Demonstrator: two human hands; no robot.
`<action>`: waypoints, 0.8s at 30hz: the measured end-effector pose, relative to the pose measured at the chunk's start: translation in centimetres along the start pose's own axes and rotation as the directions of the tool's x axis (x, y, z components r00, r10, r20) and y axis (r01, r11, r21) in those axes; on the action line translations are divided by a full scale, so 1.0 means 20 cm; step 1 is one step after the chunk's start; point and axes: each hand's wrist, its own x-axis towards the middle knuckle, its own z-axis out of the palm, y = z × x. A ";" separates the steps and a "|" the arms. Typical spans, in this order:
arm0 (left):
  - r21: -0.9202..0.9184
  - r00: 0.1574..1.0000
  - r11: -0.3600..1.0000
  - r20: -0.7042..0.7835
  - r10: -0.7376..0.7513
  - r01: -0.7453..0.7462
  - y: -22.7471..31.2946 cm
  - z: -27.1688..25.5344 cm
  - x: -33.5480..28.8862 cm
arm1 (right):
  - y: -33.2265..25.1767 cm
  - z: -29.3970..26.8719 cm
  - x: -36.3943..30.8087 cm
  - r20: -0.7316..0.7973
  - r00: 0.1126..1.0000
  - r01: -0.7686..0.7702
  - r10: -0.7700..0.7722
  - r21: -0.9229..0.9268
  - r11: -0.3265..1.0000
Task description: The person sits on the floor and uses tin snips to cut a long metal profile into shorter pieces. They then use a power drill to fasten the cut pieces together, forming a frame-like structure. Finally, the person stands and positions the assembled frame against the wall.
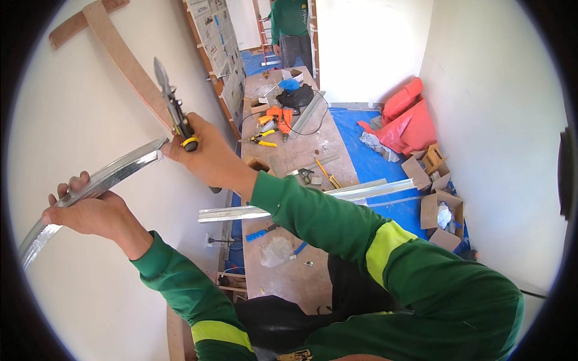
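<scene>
- Left hand (96, 212): wraps metal channel (123, 171), frame left.
- Right hand (209, 151): holds snips (173, 102), blades off channel; pinches channel end.
- Loose channels (235, 213): across bench (292, 283), frame centre, unhandled.

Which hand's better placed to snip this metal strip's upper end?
Probably your right hand: it holds the snips-like tool and is at the upper end of the metal strip. Your left hand grips the strip lower down, so it seems better placed to steady it.
</scene>
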 end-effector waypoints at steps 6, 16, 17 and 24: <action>0.049 0.997 0.996 -0.003 -0.073 0.073 -0.01 0.03 -0.04 | -0.02 -0.02 0.01 -0.041 0.997 0.064 -0.066 -0.061 0.996; -0.017 0.990 0.990 0.014 -0.138 0.138 -0.12 0.01 -0.04 | -0.05 -0.07 0.04 -0.021 0.991 0.128 -0.134 -0.187 0.974; -0.012 0.986 0.986 0.000 -0.165 0.165 -0.12 0.01 -0.04 | -0.05 -0.06 0.03 -0.005 0.992 0.122 -0.126 -0.198 0.973; 0.003 0.983 0.984 -0.021 -0.181 0.181 -0.17 -0.01 0.01 | 0.01 -0.03 0.02 -0.026 0.985 0.164 -0.171 -0.171 0.972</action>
